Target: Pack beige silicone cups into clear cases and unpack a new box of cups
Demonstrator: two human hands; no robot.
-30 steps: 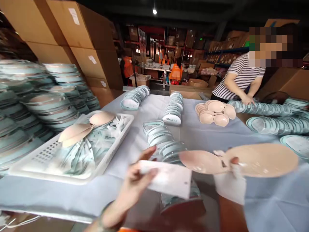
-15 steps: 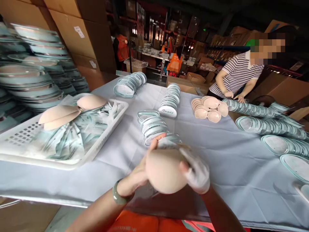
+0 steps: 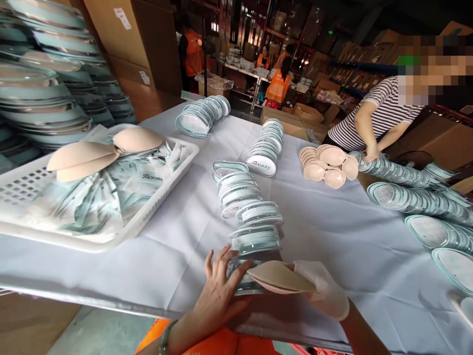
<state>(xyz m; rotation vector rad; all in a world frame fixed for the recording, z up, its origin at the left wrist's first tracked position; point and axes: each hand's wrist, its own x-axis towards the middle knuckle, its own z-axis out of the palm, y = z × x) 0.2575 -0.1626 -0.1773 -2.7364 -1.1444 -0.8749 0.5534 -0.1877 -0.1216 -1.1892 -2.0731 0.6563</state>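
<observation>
My right hand [image 3: 325, 291], in a white glove, grips a beige bra cup pair [image 3: 279, 276], folded one cup over the other and seen edge-on. My left hand [image 3: 219, 286] is bare, with a bracelet on its wrist. Its fingers are spread, the tips at a clear, pale-green oval case [image 3: 244, 283] near the table's front edge. The bra cups partly cover that case. Just beyond it runs a leaning row of similar oval cases [image 3: 256, 239].
A white basket [image 3: 148, 214] at left holds packets and more beige cups. Tall stacks of cases [image 3: 55, 84] stand behind it. Nested beige cups [image 3: 328, 165] lie at right, near rows of cases [image 3: 421, 197]. A person in a striped shirt [image 3: 373, 118] handles cases there.
The bra cups have turned from facing me to edge-on and moved right and down in my right hand. My left hand has let go of them and lowered to the case.
</observation>
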